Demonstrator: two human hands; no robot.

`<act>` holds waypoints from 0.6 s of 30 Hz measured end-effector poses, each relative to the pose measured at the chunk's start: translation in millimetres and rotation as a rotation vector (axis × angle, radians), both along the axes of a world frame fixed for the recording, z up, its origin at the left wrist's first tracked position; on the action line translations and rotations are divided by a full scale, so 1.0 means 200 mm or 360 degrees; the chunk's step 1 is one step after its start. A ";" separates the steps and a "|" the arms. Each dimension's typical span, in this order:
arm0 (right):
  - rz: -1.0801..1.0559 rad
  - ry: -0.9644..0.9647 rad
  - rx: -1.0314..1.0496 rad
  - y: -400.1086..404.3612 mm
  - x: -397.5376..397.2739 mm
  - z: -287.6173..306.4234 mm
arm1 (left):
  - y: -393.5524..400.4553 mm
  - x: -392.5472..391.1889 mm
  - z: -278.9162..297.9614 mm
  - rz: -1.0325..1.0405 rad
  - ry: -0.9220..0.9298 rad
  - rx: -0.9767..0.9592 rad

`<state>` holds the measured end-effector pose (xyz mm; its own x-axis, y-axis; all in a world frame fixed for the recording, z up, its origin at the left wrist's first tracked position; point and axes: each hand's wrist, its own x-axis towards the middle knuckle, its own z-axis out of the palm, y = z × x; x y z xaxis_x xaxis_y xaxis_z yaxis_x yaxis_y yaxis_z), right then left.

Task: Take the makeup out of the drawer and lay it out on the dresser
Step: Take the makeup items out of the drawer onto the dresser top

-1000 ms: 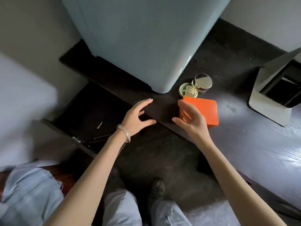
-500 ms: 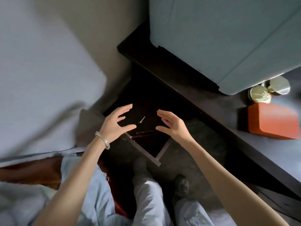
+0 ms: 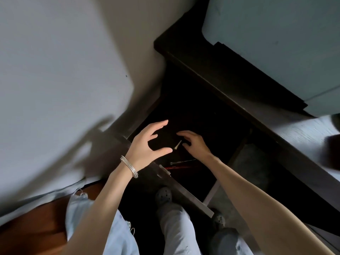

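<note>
A: Item 1, drawer (image 3: 202, 111). Status?
B: Pulled out, dark inside, below the bench (image 3: 303, 137) edge. Front rail runs diag. from near-left to near-right. Interior mostly in shadow, far part can't be read.

A: Item 2, makeup in drawer?
B: Small pale tapered piece (image 3: 177, 145) on the drawer floor, btwn the two hands. Long axis diag.: wide end near-left, narrow end far-right, towards the R fingertips. Looks flat on the floor. Type can't tell, too small.
Also thin sticks (image 3: 181, 164) nearer the front rail, one dark w/ a metallic bit, one red. Long axes run roughly left-right, lying flat, side by side. Which end is the tip can't tell.

A: Item 3, left hand (image 3: 147, 146)?
B: Over the drawer's near-left corner. Grip open: fingers spread and lightly curved, thumb out towards the pale piece, holding nothing. Thumb tip just beside the piece's wide end; touching or not, can't tell. Silver bangles (image 3: 129, 166) on the wrist.

A: Item 4, right hand (image 3: 196, 144)?
B: Inside the drawer, right of the pale piece, palm down. Grip open, fingers bent downward, nothing held. Fingertips near the piece's narrow end; contact can't tell.

A: Item 5, surroundings?
B: Pale blue-grey panel (image 3: 276, 43) standing on the bench, far right. Dark blurred shape at the right frame edge on the bench, unreadable. Light bed surface (image 3: 55, 80) to the left. Person's light jeans (image 3: 174, 229) and grey shoes (image 3: 163, 196) near, under the drawer.
</note>
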<state>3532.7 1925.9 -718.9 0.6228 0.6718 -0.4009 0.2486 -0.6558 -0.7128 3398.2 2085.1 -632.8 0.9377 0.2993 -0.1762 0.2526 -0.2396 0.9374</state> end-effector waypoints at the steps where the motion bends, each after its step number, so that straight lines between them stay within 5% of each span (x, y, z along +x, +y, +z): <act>1: 0.0071 -0.0072 -0.0074 0.01 0.01 -0.03 | 0.01 -0.01 -0.02 0.0001 -0.0001 -0.0006; 6: 0.0297 -0.0454 -0.0363 0.05 0.03 -0.13 | 0.05 -0.04 -0.07 0.0003 0.0014 -0.0024; 12: 0.0414 -0.0542 -0.0590 0.06 0.01 -0.10 | 0.07 -0.04 -0.06 -0.0007 0.0004 -0.0069; 18: 0.0018 -0.0507 -0.0117 0.04 -0.03 0.17 | 0.06 -0.03 0.04 -0.0011 0.0021 -0.0052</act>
